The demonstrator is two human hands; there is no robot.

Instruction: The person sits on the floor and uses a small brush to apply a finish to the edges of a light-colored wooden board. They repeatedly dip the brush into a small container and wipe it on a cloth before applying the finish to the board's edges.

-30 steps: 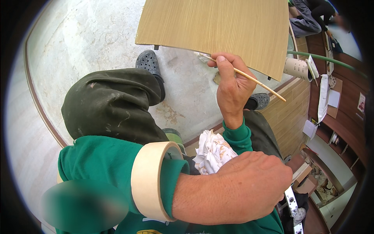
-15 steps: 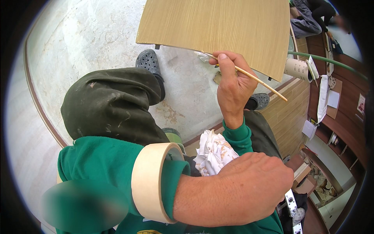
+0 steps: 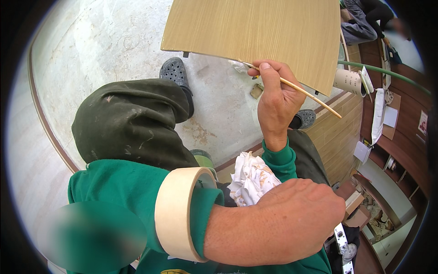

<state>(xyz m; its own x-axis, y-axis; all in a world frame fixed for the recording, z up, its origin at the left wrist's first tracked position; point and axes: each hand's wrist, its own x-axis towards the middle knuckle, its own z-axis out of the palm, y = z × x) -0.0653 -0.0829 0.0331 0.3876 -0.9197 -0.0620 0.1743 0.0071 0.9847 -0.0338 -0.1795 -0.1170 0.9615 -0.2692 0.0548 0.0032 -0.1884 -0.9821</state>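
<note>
My right hand (image 3: 279, 98) pinches a thin wooden-handled brush (image 3: 315, 99) between thumb and fingers. Its fine tip is at the near edge of a wood-grain panel (image 3: 255, 32). Across my body lies my left forearm, a roll of masking tape (image 3: 173, 214) pushed over its green sleeve. My left hand (image 3: 315, 201) is curled into a fist, back upward; its fingers and anything inside them are hidden. A crumpled white cloth or paper wad (image 3: 251, 178) with brownish smears shows beyond that wrist, beside my right sleeve.
Under the panel's near edge, small scraps (image 3: 257, 91) lie on the pale floor (image 3: 114, 41). A beige cylindrical container (image 3: 349, 81) stands right of the panel, near a green hose (image 3: 388, 72). Brown shelving (image 3: 397, 137) lines the right side. Another person (image 3: 365, 23) is at upper right.
My right hand and the brush have slid slightly to the right along the panel's edge. My left arm is almost still.
</note>
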